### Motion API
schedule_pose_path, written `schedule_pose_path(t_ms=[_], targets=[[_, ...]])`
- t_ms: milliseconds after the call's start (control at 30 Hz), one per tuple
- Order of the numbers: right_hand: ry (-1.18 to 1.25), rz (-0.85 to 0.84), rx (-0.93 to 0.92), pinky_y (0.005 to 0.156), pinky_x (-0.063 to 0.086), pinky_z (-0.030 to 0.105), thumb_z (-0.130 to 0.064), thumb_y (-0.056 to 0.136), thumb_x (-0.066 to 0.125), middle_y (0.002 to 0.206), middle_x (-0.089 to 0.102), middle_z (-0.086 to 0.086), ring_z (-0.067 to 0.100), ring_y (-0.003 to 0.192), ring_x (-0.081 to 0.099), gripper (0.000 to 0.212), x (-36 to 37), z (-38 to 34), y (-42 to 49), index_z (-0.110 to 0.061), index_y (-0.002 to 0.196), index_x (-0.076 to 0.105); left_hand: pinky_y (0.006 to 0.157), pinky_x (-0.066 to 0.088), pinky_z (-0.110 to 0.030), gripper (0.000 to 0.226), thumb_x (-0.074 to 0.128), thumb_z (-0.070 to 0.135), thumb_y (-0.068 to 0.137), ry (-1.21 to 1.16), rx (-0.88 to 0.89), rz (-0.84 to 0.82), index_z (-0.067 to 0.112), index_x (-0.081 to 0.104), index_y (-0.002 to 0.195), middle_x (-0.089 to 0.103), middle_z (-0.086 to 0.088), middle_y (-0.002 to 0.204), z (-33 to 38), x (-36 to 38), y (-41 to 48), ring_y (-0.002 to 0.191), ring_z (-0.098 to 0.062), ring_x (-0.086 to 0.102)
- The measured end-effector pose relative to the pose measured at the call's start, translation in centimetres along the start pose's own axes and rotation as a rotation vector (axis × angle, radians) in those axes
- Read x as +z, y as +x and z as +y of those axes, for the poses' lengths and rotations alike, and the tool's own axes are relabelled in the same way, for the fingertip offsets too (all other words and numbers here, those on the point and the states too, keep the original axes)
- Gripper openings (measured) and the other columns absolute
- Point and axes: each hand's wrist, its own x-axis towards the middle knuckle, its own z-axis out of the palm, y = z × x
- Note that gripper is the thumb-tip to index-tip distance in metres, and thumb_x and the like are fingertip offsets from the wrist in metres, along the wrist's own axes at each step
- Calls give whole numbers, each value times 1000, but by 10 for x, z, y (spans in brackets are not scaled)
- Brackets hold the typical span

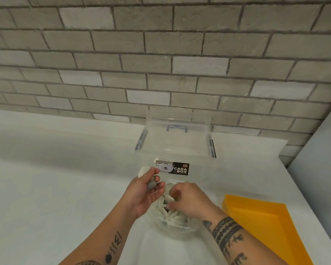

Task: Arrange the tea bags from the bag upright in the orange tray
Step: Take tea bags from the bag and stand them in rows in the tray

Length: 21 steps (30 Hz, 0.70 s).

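Setting: a home kitchen or a similar domestic utility area. Indicators:
- A white worktop (65, 169) carries household storage items: a clear lidded storage box (175, 142) labelled "CASA BOX" and, right of the box, an orange tray (266, 222).
- A grey brick-pattern wall (161, 54) rises directly behind the box.
- A plain white panel (323, 150) stands farther right of the box.

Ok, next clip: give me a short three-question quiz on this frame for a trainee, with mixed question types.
1. True or false: the orange tray lies to the right of the clear bag.
2. The right hand is: A) inside the tray; B) among the tea bags in the bag; C) out of view.
3. What words does the label on the clear storage box show?
Key: 1 true; 2 B; 3 Casa Box.
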Motion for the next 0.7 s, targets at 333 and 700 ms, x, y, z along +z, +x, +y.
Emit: schedule_pose_path(t_ms=[333, 700], targets=[[-29, 119, -12, 72, 57, 31, -25, 88, 57, 80, 71, -9, 11, 75, 67, 15, 31, 0, 3, -35, 83, 67, 70, 56, -33, 18, 60, 29, 102, 88, -8, 30, 13, 65, 107, 61, -1, 74, -8, -13, 0, 74, -22, 63], [411, 158, -6, 69, 52, 30, -18, 89, 74, 81, 73, -3, 8, 71, 63, 1, -50, -4, -15, -19, 89, 74, 76, 62, -35, 28, 61, 35, 101, 163, 4, -38, 18, 61, 123, 70, -10, 90, 13, 0, 5, 80, -26, 71]])
